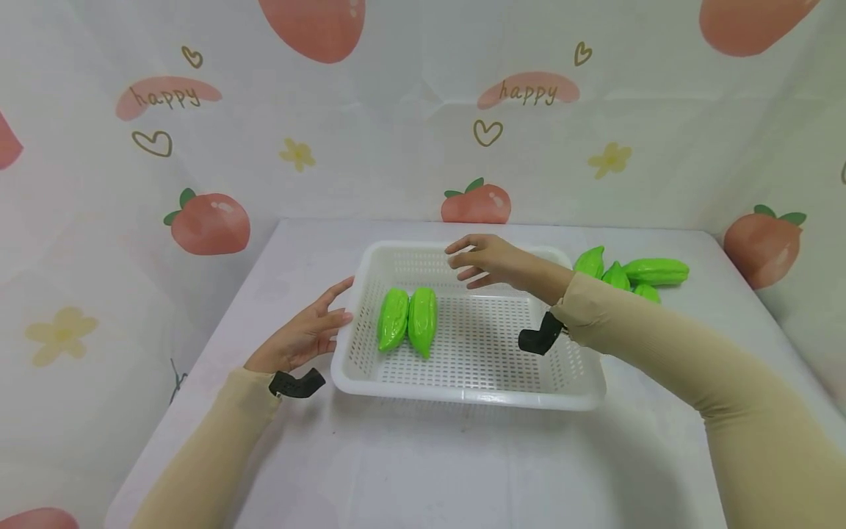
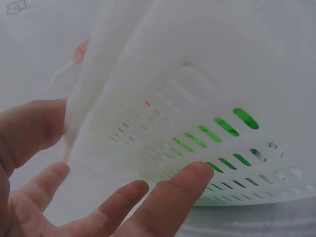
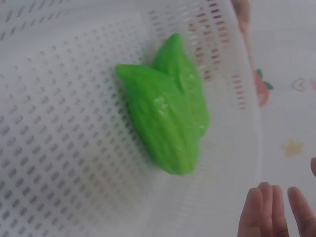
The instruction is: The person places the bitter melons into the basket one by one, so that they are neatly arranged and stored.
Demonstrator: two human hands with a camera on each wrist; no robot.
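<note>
A white perforated plastic basket stands on the table. Inside it, at the left end, two glossy green bitter gourds, apparently toys, lie side by side: a left one and a right one. My left hand touches the basket's left side, its fingers spread by the slotted outer wall and its thumb at the rim. Above the basket's back half hovers my right hand, holding nothing, with the fingers extended leftward. Both gourds also show in the right wrist view.
Several more green gourds lie in a group on the table behind the basket's right side, partly hidden by the right forearm. A white cloth backdrop printed with peaches rises behind the white table. Each wrist wears a black camera mount.
</note>
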